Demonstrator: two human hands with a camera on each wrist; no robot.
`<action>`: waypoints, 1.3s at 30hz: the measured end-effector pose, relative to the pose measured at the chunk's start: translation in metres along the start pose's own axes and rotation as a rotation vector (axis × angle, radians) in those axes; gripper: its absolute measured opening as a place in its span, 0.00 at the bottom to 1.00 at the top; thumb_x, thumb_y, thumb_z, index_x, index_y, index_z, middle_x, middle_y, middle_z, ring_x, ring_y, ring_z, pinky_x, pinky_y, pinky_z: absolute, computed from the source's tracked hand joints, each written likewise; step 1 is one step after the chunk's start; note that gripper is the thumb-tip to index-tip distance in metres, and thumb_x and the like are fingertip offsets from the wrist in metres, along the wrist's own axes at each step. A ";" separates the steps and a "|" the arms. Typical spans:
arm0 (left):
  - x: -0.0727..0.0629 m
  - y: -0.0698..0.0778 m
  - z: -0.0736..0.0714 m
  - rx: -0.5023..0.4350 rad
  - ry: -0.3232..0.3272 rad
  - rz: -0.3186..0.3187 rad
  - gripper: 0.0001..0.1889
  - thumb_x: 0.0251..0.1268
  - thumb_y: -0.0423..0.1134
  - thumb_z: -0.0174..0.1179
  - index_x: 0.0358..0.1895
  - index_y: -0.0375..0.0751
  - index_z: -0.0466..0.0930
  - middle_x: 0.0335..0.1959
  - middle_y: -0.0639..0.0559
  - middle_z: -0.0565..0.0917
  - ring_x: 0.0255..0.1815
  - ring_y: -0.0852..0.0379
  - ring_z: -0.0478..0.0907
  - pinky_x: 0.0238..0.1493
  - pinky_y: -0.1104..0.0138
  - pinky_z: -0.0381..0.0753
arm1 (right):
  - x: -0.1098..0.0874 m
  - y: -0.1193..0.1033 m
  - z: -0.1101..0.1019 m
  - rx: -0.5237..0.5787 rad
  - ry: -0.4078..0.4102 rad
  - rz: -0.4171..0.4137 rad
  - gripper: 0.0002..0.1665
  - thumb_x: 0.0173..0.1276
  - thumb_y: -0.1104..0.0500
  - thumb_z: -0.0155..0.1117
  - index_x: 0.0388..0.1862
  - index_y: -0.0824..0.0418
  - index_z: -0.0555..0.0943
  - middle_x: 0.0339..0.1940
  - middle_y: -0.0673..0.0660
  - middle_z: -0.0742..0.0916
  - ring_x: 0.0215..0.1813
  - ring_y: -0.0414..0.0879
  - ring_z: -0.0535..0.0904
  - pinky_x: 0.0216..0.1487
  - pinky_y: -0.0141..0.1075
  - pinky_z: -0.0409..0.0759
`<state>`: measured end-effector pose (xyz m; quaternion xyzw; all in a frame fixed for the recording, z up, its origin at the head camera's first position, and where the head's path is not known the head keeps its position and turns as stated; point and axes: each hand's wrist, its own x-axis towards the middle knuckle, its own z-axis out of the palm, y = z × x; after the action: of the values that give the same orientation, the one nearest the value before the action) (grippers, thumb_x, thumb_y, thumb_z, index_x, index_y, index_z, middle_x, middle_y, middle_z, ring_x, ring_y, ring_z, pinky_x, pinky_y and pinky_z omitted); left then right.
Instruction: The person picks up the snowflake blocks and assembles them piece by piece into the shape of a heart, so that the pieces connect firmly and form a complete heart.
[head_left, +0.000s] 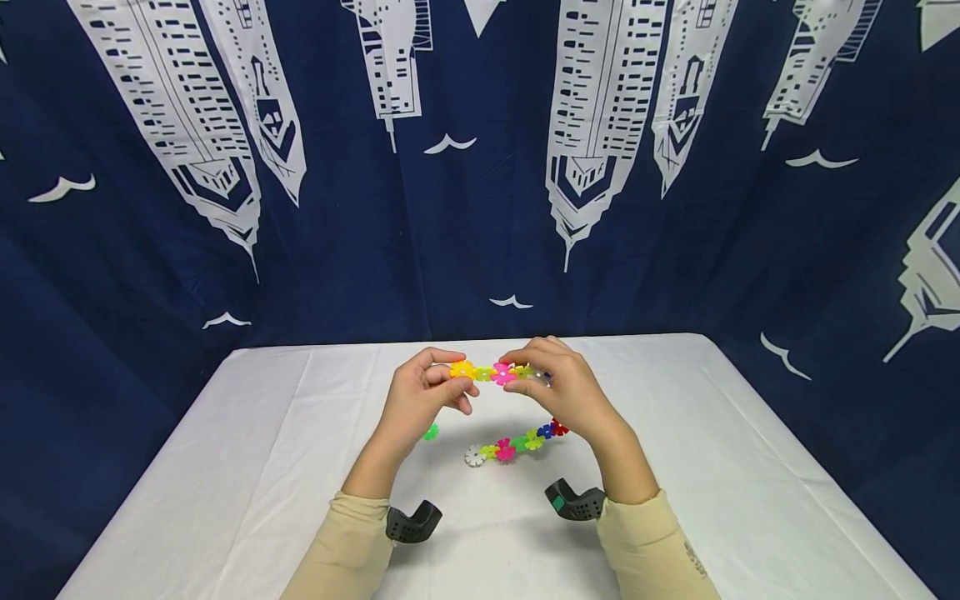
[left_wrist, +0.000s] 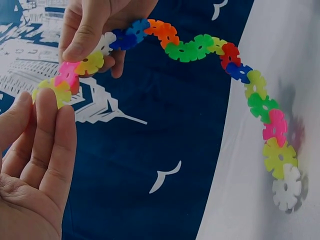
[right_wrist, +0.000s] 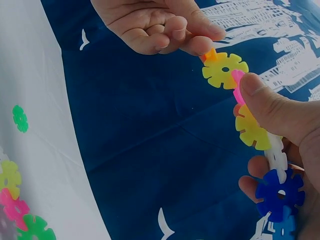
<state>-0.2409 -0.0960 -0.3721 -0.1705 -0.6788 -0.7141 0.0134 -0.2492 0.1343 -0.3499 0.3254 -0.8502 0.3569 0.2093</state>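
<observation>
A chain of notched plastic flower discs in many colours (left_wrist: pixel 192 50) stretches between the two hands above the white table. My left hand (head_left: pixel 417 400) pinches the orange disc (head_left: pixel 462 370) at its end between thumb and fingers. Beside that disc sits a yellow one (right_wrist: pixel 225 70), slotted to a pink disc (head_left: pixel 503 373). My right hand (head_left: pixel 566 387) grips the chain at the pink disc, its thumb (right_wrist: pixel 257 92) lying on it. Past the right hand the chain sags through blue, orange and green discs, and its far end, a white disc (left_wrist: pixel 286 187), lies at the table.
One loose green disc (head_left: pixel 431 432) lies on the white tablecloth (head_left: pixel 262 467), behind the left wrist. A dark blue curtain (head_left: pixel 465 225) with white building prints hangs behind the table's far edge. Black wrist-worn devices (head_left: pixel 414 523) sit at both cuffs.
</observation>
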 end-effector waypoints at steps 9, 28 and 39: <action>-0.002 0.002 0.001 -0.035 0.002 0.018 0.17 0.65 0.26 0.63 0.56 0.32 0.74 0.28 0.55 0.88 0.21 0.59 0.83 0.38 0.65 0.88 | 0.001 -0.002 0.004 0.020 0.036 -0.016 0.17 0.55 0.56 0.78 0.45 0.54 0.88 0.34 0.46 0.85 0.39 0.39 0.72 0.36 0.35 0.74; -0.001 0.003 0.000 -0.008 -0.027 0.006 0.18 0.66 0.29 0.64 0.57 0.37 0.73 0.29 0.53 0.88 0.22 0.57 0.83 0.40 0.64 0.88 | 0.002 -0.003 0.004 -0.009 0.049 -0.018 0.19 0.54 0.55 0.78 0.46 0.55 0.88 0.32 0.46 0.84 0.38 0.40 0.71 0.35 0.37 0.73; 0.000 0.000 -0.019 0.169 -0.121 0.009 0.24 0.65 0.35 0.66 0.64 0.47 0.72 0.38 0.43 0.88 0.30 0.51 0.86 0.42 0.62 0.88 | 0.002 -0.003 0.001 -0.007 0.029 0.022 0.18 0.55 0.57 0.79 0.47 0.53 0.88 0.34 0.45 0.85 0.42 0.39 0.73 0.39 0.34 0.75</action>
<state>-0.2448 -0.1147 -0.3724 -0.2146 -0.7353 -0.6428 -0.0099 -0.2487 0.1317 -0.3478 0.3100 -0.8520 0.3608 0.2189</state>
